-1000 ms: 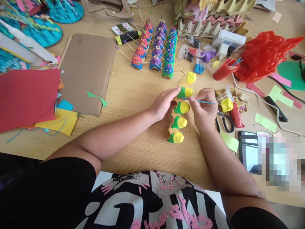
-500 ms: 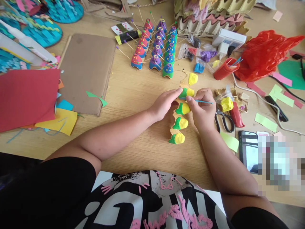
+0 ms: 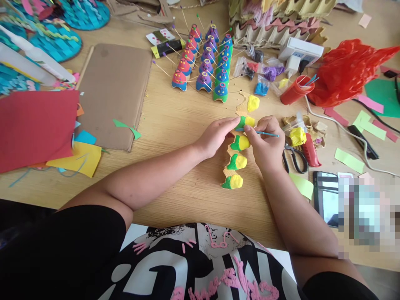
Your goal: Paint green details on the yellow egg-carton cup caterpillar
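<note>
Right hand (image 3: 265, 143) has its fingers (image 3: 250, 132) pinched shut around a thin blue stick (image 3: 264, 133), which lies roughly level with its free end poking out to the right and its tip at the green-and-yellow clay cone (image 3: 244, 121). Left hand (image 3: 215, 135) is stretched flat-ish, fingers loosely open, fingertips touching the left side of that same cone, steadying it rather than gripping.

That cone is second from the top in a strip of cardboard egg-carton cups (image 3: 236, 162) running down the middle of the bench (image 3: 175, 121). Three more green-and-yellow ones sit below it, and an all-yellow one (image 3: 252, 103) is at the far end.

Further back there's a cluster of finished red, purple and blue cones with sticks poking out (image 3: 204, 62). To the right of the right hand: a lump of yellow clay (image 3: 296, 136), black scissors (image 3: 293, 160), a red cup (image 3: 293, 92) and a red plastic bag (image 3: 346, 71). A phone (image 3: 325, 198) lies near the right forearm. On the left lie a brown cardboard sheet (image 3: 115, 93) and red paper (image 3: 34, 127).
</note>
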Demonstrator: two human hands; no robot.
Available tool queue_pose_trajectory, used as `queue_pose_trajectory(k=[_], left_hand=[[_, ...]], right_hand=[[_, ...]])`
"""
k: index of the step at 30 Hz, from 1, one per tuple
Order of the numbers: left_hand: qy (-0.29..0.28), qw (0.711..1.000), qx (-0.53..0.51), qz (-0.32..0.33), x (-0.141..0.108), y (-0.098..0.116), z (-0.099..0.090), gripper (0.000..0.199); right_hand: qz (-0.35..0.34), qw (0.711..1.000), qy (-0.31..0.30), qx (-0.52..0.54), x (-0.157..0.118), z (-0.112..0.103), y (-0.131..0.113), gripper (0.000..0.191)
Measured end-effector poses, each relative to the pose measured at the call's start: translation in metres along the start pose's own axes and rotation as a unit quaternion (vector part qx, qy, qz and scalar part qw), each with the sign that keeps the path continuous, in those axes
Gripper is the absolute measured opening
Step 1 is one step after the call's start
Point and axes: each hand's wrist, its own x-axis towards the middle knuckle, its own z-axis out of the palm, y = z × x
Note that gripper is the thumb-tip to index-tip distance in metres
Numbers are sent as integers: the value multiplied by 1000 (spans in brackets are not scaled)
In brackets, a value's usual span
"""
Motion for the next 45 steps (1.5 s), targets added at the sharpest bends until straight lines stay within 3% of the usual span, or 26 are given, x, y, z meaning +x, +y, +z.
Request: queue_pose_trajectory(k=[7,20,27,33,45], left_hand=[[10,1000,-5,-1,3,-3,-3,36],[13,1000,-15,-2,2,-2,-1,38],[37,999,-6,-4,2,0,-2,34],[53,998,2,-22,2,1,-1,36],[60,998,13,-21,1,-1,-1,36]], right_hand=[[23,997,14,67,0,1,0,50],[-11,1000,17,-14,0,-1,0,46],[10,999,31,35,0,0,-2,55],[1,1000,15,-1,0,-1,-1,53],[-54,997,34,-33,0,-2,-3,45]])
